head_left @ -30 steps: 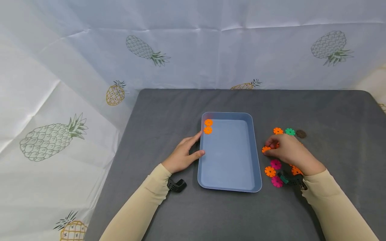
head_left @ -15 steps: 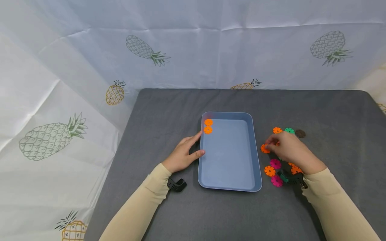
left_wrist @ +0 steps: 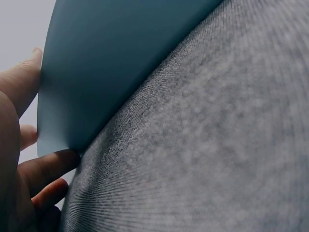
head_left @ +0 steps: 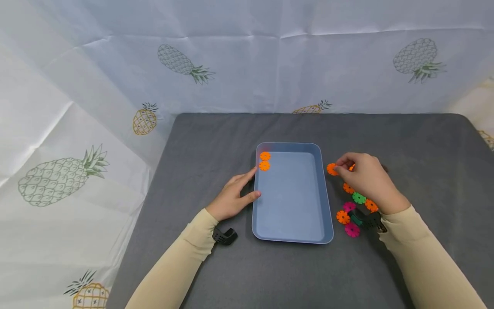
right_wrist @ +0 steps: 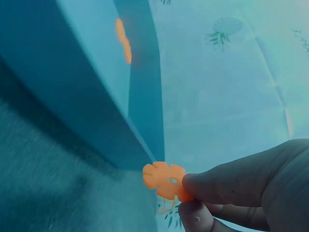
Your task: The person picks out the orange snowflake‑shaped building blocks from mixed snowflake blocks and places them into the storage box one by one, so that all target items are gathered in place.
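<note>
Clock read from the head view.
Notched orange disc [head_left: 331, 169], one; round, no long axis. Pinched between thumb and index finger of right hand [head_left: 368, 180], at about ten o'clock from that hand, the nearer of the two. Lies outside the tray, near its two-o'clock wall.
Blue rectangular tray [head_left: 293, 201], long axis roughly twelve to six. Contains two orange discs [head_left: 264, 165], towards ten to eleven o'clock.
Left hand [head_left: 233, 197], at tray's nine-o'clock wall; fingers spread, no disc held.
Loose green disc [head_left: 359, 197] and magenta disc [head_left: 352, 230], towards seven o'clock from right hand.
</note>
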`<state>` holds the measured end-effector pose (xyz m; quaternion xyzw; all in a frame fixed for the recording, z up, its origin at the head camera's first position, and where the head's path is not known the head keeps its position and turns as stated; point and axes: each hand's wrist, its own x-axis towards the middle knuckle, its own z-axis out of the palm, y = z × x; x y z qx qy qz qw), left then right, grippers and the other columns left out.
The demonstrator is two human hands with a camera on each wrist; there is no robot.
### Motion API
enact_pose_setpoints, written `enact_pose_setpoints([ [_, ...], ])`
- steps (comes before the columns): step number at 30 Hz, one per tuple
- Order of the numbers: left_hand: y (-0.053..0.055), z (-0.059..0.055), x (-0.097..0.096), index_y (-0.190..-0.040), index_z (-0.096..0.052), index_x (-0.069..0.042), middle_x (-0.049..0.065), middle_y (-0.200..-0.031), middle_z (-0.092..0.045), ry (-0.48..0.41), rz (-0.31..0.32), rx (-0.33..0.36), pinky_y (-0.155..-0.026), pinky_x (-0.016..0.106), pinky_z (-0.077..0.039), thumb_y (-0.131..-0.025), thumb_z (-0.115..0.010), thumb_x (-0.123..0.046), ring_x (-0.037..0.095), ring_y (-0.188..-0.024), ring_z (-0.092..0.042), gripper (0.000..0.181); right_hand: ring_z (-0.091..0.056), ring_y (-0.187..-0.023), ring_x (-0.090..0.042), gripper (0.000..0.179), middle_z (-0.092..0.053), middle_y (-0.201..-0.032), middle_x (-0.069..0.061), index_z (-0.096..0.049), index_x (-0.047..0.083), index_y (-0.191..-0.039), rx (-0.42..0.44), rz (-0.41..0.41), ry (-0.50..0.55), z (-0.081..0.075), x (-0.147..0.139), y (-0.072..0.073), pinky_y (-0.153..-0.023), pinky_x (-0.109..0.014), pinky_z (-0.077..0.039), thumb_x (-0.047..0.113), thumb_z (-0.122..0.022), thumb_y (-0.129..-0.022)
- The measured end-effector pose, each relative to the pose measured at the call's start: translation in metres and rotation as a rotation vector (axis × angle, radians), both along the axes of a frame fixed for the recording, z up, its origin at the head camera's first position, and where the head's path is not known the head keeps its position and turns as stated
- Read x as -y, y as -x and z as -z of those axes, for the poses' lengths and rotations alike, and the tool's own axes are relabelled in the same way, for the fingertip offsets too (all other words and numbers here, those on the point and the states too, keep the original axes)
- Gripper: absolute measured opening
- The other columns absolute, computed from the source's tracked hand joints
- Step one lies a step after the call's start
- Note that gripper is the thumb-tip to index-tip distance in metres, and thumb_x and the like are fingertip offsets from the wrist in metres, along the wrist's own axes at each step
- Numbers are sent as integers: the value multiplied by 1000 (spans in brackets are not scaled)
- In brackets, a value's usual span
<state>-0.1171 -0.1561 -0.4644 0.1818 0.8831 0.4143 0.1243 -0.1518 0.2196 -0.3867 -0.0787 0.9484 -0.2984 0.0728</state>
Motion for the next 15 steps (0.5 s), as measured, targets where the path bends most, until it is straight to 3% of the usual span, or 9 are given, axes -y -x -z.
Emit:
enact_pose_setpoints([
  [7, -2, -4, -1, -169, -23, -30, 6, -168, -38, -5, -1, 9, -121, 61, -31, -104, -64, -50, 32, -155, -30, 80, -54, -57, -21, 20, -72, -98, -13, -72, 3, -110, 48, -26, 43, -5, 20, 8, -53, -34, -45, 19, -63, -103],
  [15, -4, -6, -1, -169, -23, -30, 7, -168, -38, -1, -11, 16, -121, 61, -31, -104, -65, -46, 32, -155, -30, 79, -60, -73, -24, 18, -74, -97, -15, -75, 1, -107, 46, -50, 62, -6, 48, 21, -61, -34, -48, 15, -65, -101],
])
